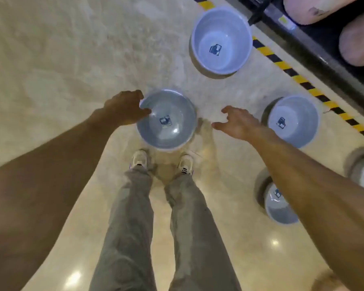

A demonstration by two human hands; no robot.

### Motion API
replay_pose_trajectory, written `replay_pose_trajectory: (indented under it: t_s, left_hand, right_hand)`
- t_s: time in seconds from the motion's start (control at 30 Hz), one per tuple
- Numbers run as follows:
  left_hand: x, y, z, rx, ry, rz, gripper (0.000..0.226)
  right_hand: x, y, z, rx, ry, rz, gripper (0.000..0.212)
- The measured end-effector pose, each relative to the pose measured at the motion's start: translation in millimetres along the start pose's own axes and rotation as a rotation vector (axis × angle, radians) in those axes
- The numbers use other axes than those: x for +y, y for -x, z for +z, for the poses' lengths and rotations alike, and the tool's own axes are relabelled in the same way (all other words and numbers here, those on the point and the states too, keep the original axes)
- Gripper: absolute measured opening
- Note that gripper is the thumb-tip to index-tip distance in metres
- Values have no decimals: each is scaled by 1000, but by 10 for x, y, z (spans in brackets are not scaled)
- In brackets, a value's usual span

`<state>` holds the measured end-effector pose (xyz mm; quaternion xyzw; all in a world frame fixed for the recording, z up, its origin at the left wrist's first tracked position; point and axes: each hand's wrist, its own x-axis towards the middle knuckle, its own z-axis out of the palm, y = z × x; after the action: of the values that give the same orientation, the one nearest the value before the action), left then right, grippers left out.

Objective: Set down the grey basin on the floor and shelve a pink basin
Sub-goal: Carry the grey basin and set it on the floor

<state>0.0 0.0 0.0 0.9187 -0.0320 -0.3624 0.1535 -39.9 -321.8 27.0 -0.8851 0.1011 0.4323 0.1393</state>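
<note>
Head view: looking straight down past both arms to the floor, grey trousers and pale shoes at centre.
Grey basin: upright just ahead of the shoes, label sticker inside; resting on the floor or a hair above it, hard to tell from this angle.
Left hand: grip curled over the near-left rim of the grey basin, fingers hooked on the edge, apparently pinching it.
Right hand: grip spread and empty, apart from the basin's right side, touching nothing.
Other basins: pale ones standing on the floor, one ahead, one to the right, one behind the right forearm.
Pink basins: lying on the dark shelf at top right, behind the yellow-black striped tape.
Step in hand: set-down of the grey basin, seemingly at its end.
Next move calls for: letting go of the rim, straightening up, then finding a pink basin to shelve.
Hidden or unclear: no loose pink basin in sight; shelf and its pink basins cut off by the frame; another basin at the right edge only partly shown; motion blur throughout.
</note>
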Motion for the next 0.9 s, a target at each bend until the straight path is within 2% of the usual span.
replay_pose_trajectory:
  t_s: [0.23, 0.4, 0.5, 0.57, 0.77, 0.9]
  left_hand:
    - [-841, -1113, 1030, -56, -38, -89, 67]
    - [-1382, -1712, 1836, -29, 11, -243, 84]
    - [-1599, -1989, 2179, -39, 67, -283, 90]
    - [-1663, -2127, 2375, -35, 120, -284, 85]
    - [-1674, -2260, 2730, 83, 195, -312, 41]
    - [-1729, -2171, 2662, 111, 147, -298, 46]
  right_hand:
    - [-24, -1416, 1120, 27, -39, 53, 75]
    - [134, -2219, 1823, 102, -98, 151, 88]
    - [296, -2565, 2154, 87, -92, 211, 82]
    - [396, -2742, 2339, 78, -81, 236, 77]
    - [370, -2967, 2647, 116, -107, 275, 46]
    - [330, -2891, 2617, 171, -182, 236, 40]
